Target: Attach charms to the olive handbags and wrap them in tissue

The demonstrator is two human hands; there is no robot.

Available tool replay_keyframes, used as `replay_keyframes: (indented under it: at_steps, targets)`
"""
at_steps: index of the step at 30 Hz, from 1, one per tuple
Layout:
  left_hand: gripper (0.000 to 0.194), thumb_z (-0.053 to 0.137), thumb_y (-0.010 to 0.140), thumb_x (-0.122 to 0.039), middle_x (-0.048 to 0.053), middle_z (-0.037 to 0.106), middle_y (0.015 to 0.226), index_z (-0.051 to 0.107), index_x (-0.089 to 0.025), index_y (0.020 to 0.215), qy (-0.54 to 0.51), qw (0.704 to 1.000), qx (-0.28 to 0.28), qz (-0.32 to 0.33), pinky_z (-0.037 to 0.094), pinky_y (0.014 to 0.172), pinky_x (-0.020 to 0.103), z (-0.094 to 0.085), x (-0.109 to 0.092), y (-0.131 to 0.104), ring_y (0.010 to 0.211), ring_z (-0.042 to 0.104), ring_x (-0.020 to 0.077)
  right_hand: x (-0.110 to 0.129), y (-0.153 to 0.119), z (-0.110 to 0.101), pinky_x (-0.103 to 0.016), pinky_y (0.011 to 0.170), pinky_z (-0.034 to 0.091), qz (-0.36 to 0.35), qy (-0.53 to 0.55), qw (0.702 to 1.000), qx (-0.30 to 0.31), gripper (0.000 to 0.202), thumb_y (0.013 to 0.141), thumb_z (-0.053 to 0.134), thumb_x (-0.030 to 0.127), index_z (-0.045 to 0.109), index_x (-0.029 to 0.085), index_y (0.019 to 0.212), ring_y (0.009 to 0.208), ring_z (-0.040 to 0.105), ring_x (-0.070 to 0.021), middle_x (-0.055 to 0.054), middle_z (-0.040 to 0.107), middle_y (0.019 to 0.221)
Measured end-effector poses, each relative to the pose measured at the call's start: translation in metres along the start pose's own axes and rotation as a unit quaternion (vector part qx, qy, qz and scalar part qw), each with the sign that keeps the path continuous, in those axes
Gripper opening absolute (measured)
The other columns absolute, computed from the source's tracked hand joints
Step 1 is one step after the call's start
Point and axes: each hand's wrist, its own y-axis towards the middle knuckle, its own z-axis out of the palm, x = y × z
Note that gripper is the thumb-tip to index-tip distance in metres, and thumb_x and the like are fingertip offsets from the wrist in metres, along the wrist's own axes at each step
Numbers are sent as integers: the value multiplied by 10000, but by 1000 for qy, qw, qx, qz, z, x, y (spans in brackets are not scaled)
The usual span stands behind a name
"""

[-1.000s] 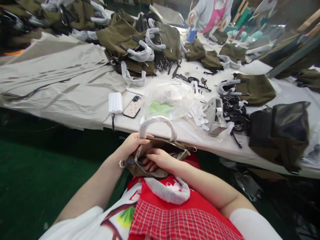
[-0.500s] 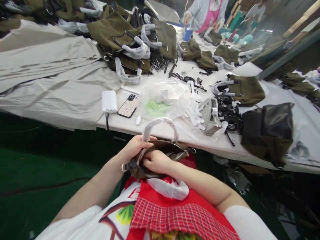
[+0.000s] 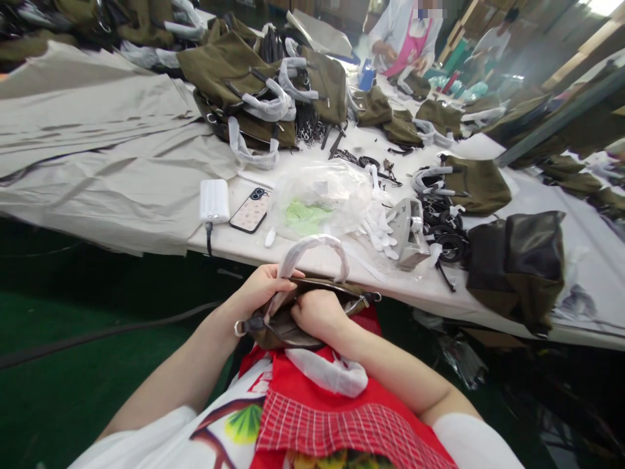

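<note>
Olive handbag (image 3: 273,336), unzipped, held at lap against red apron (image 3: 300,384), just off near edge of white worktable (image 3: 237,244). Pinched at rim by left hand (image 3: 263,286), beside wrapped handle (image 3: 312,241). Entered by right hand (image 3: 319,312); fingers hidden, cannot tell whether gripping. Narrow margin between phone (image 3: 250,212) and table edge; more room leftward over green floor (image 3: 73,397).

We pinched the rim of the unzipped bag (image 3: 283,332) with our left hand (image 3: 266,286), our right hand (image 3: 321,314) partly inside. On the table (image 3: 244,247), a phone (image 3: 249,210) lay near a power bank (image 3: 213,200).
</note>
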Motion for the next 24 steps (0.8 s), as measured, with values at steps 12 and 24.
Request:
replay_keyframes:
  at_steps: [12,24]
  targets:
    - [287,725,505,-204,-7,646,531,736,-140,784,-34,999,10,-1,380,458,213,-5,-3,7,459,539,116,-6,-9,-8,-273,869,473,-96,60,991,-68,244,917,509,231,637,222,1126,972,649,-192,-58,670,1101]
    - [250,625,561,-233,14,708,617,761,-140,750,152,983,-25,98,409,492,220,1,-17,3,549,589,147,-3,-2,5,-314,897,489,-128,16,989,-65,178,879,547,213,686,160,977,1017,603,-229,-118,603,1121]
